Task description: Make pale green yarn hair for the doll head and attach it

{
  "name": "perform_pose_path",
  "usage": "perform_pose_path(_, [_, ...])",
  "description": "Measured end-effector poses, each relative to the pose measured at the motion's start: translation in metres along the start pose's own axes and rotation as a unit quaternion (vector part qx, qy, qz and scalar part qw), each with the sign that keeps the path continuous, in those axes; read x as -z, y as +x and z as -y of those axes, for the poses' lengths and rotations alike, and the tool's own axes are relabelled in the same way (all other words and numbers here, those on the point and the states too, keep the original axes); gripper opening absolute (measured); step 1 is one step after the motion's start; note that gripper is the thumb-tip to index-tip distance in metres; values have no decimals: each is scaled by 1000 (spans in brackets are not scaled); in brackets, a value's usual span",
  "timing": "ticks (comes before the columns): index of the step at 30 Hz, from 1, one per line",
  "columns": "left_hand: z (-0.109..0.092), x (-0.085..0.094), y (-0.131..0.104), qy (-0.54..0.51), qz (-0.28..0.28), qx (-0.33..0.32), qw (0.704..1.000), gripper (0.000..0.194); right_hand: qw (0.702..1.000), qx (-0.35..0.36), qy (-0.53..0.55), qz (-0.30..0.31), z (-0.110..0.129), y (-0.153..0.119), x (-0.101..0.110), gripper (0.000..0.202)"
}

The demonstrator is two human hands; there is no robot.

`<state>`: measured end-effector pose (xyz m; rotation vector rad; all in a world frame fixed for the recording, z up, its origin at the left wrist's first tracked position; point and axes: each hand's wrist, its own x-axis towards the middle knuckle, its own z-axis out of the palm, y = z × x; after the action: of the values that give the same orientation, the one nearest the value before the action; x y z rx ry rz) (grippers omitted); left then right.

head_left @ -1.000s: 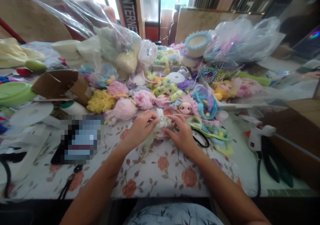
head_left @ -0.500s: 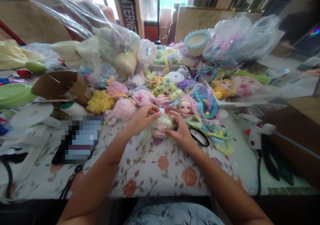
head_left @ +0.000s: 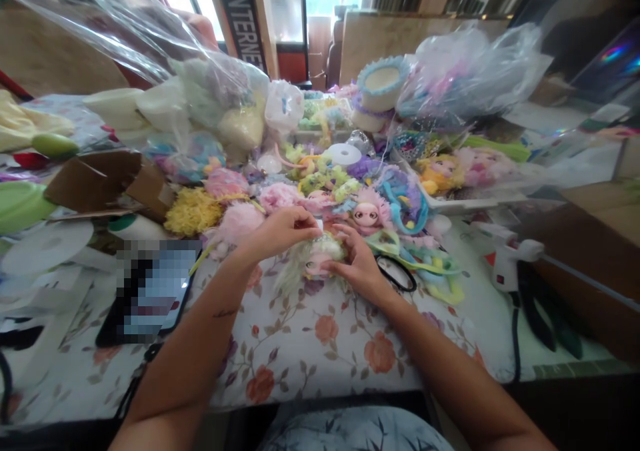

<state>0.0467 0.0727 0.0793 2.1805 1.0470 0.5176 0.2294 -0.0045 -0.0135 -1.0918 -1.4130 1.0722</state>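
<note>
A doll head (head_left: 316, 264) with pale green-white hair lies on the floral cloth in front of me, its face toward me. My right hand (head_left: 357, 262) curls round its right side, with the thumb across the face. Above the head, my left hand (head_left: 290, 229) has its fingertips pinched together at a small white piece (head_left: 319, 225) near the top of the hair. What that piece is, I cannot make out. A black oval ring (head_left: 397, 273) and pale green and yellow ribbon pieces (head_left: 437, 267) lie beside my right hand.
Behind my hands are a pink-haired doll head (head_left: 367, 215), yellow ruffled trim (head_left: 193, 212) and a white spool (head_left: 344, 154). A phone (head_left: 155, 291) lies at the left by a cardboard box (head_left: 100, 184). At the right are a white glue gun (head_left: 506, 257) and black-handled pliers (head_left: 537, 314).
The view has shifted slightly, so the background sits further left. My left hand's fingers have drawn closer together at the white piece. My right hand keeps its hold on the doll head.
</note>
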Motion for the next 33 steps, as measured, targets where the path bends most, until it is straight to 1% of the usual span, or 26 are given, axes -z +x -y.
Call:
perform_pose_path(6, [-5,-9,-6,81,-31,-14,996,23,1000,0,-1,8,4,-3,-2,74])
perform_pose_path(11, [-7,-18,-12,94,-65,-27,993,19,1000,-1,-7,-1,4,-3,-2,74])
perform_pose_path(15, [-4,-17,-14,74,-63,-19,995,19,1000,4,-15,3,6,-3,-2,72])
perform_pose_path(18, [0,-13,-14,28,-56,-11,998,22,1000,5,-19,5,6,-3,-2,71])
perform_pose_path(21, [3,-8,-14,-18,-74,0,997,31,1000,3,-22,4,5,-3,-2,72])
perform_pose_path(24, [4,-6,-14,-31,-93,2,995,29,1000,2,-19,2,4,-4,-2,73])
perform_pose_path(27, [6,-7,-13,-18,-83,-16,996,23,1000,-1,-20,4,5,-4,-2,72])
perform_pose_path(30, [9,-10,-13,-10,-60,-40,997,20,1000,-2,-24,0,7,-4,-3,71])
perform_pose_path(33, [9,-13,-13,-5,-55,-44,998,19,1000,1,-25,1,7,-4,-3,70])
